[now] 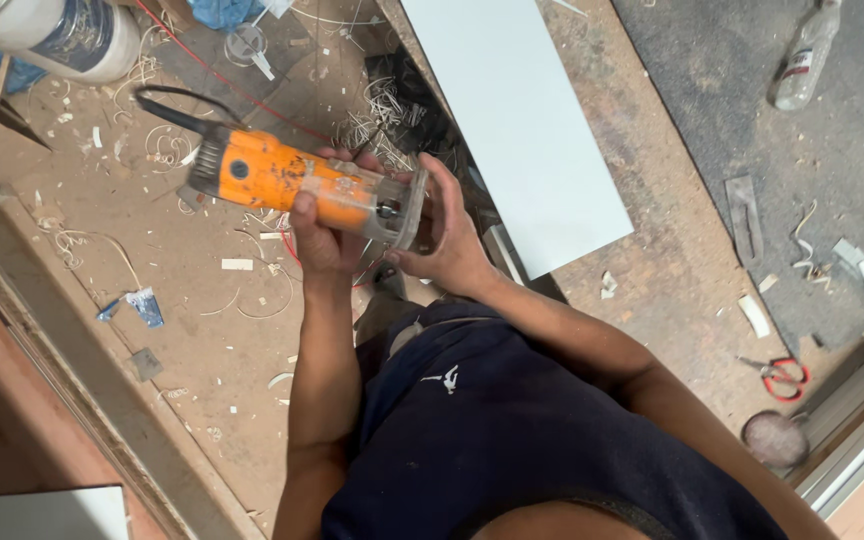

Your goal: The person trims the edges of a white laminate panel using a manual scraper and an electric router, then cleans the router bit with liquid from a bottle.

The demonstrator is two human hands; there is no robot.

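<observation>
An orange trim router with a clear base and a black cord is held sideways in front of my chest. My left hand wraps around the orange body from below, with the thumb on top. At the base end, my right hand has its fingers curled around the clear base. Both hands grip the tool in the air above a dusty floor.
A long white panel lies just beyond the tool. Wood shavings and scraps litter the floor. A white bucket stands at top left and a plastic bottle at top right. Red-handled pliers lie at right. A wooden frame runs along the left.
</observation>
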